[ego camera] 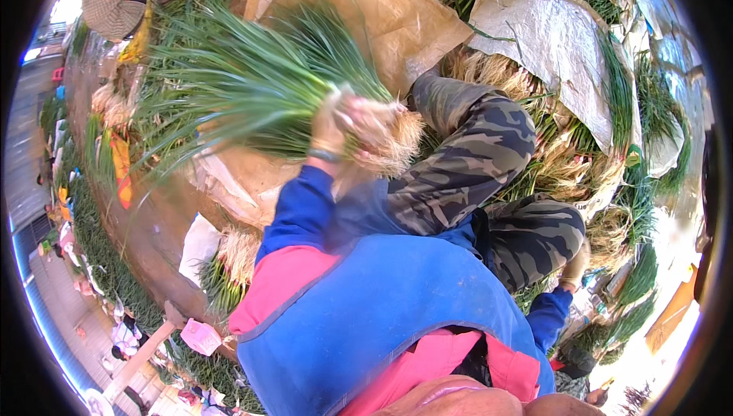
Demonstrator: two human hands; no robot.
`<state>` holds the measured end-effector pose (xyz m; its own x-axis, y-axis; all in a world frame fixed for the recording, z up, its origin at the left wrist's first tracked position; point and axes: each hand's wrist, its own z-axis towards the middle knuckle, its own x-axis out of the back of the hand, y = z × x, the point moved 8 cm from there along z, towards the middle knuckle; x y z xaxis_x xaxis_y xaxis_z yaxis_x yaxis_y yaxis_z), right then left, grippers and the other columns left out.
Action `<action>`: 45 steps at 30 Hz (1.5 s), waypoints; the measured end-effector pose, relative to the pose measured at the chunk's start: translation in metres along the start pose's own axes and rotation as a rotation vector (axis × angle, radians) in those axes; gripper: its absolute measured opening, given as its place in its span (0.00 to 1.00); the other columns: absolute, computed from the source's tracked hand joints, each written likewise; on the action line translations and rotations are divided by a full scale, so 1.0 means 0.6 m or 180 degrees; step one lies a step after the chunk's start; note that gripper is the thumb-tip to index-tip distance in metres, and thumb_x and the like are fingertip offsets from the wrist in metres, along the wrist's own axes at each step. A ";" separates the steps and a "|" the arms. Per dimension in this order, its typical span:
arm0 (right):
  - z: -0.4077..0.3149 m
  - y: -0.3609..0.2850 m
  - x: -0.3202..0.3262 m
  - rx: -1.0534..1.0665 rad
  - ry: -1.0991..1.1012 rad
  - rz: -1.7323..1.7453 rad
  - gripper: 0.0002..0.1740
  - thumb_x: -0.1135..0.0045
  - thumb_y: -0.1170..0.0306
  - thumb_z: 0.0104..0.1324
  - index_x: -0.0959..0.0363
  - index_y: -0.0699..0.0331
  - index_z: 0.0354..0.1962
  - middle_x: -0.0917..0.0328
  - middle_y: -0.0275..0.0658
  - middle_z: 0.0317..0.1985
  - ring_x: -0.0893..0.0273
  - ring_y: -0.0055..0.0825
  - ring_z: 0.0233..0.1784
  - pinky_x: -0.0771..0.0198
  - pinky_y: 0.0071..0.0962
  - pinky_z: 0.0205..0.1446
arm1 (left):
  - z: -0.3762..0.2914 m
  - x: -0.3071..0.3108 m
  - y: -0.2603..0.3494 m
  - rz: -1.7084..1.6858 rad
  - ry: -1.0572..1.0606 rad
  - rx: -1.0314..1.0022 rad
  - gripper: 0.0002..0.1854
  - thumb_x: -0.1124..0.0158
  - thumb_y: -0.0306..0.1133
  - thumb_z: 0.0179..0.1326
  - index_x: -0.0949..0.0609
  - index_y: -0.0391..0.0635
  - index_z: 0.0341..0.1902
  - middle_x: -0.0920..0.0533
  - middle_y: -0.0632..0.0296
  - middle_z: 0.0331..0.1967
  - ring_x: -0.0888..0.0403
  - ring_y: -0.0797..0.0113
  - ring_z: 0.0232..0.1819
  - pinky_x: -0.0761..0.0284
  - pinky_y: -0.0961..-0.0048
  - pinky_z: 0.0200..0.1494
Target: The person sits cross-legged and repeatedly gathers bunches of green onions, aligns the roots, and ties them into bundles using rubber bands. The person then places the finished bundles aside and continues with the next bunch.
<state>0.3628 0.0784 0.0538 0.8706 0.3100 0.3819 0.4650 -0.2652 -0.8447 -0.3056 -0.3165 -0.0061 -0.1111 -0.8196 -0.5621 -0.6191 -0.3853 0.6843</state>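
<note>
My left hand [332, 124] grips a large bunch of spring onions [269, 81] near its pale bases. The long green leaves fan out to the left and are blurred. The pinkish-white bases and straw-coloured roots [398, 135] face right, close to my knee in camouflage trousers [464, 152]. Under the bunch are more green leaves and brown sheeting [275, 181]. At the far right, my right hand [575, 264] reaches down beside my other knee, near a rooted bunch of spring onions [610, 238]. Its fingers are partly hidden, so their grip cannot be told.
Woven plastic sheets [550, 38] partly cover piled spring onions at the upper right. A smaller bunch [235, 261] lies left of my body. Another person [114, 3] is at the upper left. A pink plastic container [200, 337] and a wooden handle [140, 358] are at lower left.
</note>
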 end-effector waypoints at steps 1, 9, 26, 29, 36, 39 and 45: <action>-0.011 0.051 -0.001 -0.0102 -0.0136 0.0232 0.13 0.52 0.68 0.70 0.26 0.62 0.48 0.21 0.41 0.44 0.23 0.25 0.41 0.25 0.27 0.45 | 0.007 0.049 -0.080 -0.0352 0.0074 0.0414 0.12 0.36 0.34 0.59 0.20 0.41 0.43 0.16 0.57 0.36 0.19 0.65 0.39 0.20 0.67 0.46; -0.144 0.185 0.001 -0.0021 -0.0063 -0.0761 0.12 0.51 0.70 0.66 0.24 0.66 0.43 0.18 0.40 0.38 0.20 0.36 0.40 0.25 0.34 0.45 | 0.063 0.156 -0.319 -0.0882 -0.0034 0.1289 0.16 0.39 0.42 0.64 0.21 0.44 0.47 0.20 0.65 0.34 0.24 0.71 0.29 0.25 0.73 0.35; 0.060 -0.074 -0.024 0.1179 0.0750 -0.1041 0.18 0.49 0.65 0.65 0.24 0.63 0.49 0.23 0.50 0.52 0.25 0.43 0.54 0.33 0.31 0.61 | 0.044 -0.155 -0.054 0.1799 -0.0221 0.0283 0.22 0.37 0.33 0.57 0.26 0.43 0.56 0.19 0.54 0.47 0.21 0.65 0.47 0.27 0.67 0.51; 0.183 -0.132 0.011 0.1738 0.1341 -0.1276 0.17 0.49 0.63 0.66 0.23 0.57 0.50 0.22 0.48 0.50 0.23 0.42 0.52 0.31 0.32 0.59 | -0.066 -0.522 0.001 0.1474 -0.1158 -0.0852 0.19 0.42 0.32 0.62 0.25 0.43 0.57 0.19 0.54 0.46 0.22 0.66 0.46 0.25 0.69 0.48; 0.380 -0.235 -0.003 0.0997 0.1693 -0.2173 0.23 0.45 0.54 0.64 0.26 0.56 0.51 0.20 0.45 0.44 0.22 0.41 0.46 0.28 0.35 0.50 | -0.227 -0.861 -0.325 0.0410 -0.3134 0.1205 0.18 0.39 0.28 0.58 0.24 0.44 0.53 0.17 0.56 0.41 0.19 0.68 0.39 0.23 0.71 0.42; 0.423 -0.186 -0.048 0.0296 0.0678 -0.1585 0.24 0.40 0.57 0.62 0.28 0.62 0.52 0.20 0.47 0.42 0.22 0.39 0.47 0.29 0.33 0.51 | -0.232 -0.804 -0.487 0.0990 -0.2606 0.1897 0.15 0.42 0.24 0.61 0.25 0.42 0.52 0.16 0.56 0.41 0.17 0.66 0.39 0.21 0.74 0.40; 0.273 -0.119 -0.151 0.0682 -0.0143 0.0368 0.25 0.36 0.64 0.61 0.28 0.71 0.51 0.20 0.39 0.42 0.24 0.24 0.44 0.30 0.23 0.49 | -0.171 -0.684 -0.620 0.1413 -0.2377 0.2304 0.15 0.41 0.28 0.63 0.25 0.42 0.53 0.16 0.55 0.44 0.16 0.69 0.38 0.22 0.78 0.38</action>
<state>0.2244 0.2187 0.0181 0.9058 0.3304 0.2652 0.3140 -0.1030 -0.9438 0.0500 0.1198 0.0179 -0.7197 -0.2709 -0.6393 -0.6869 0.4117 0.5989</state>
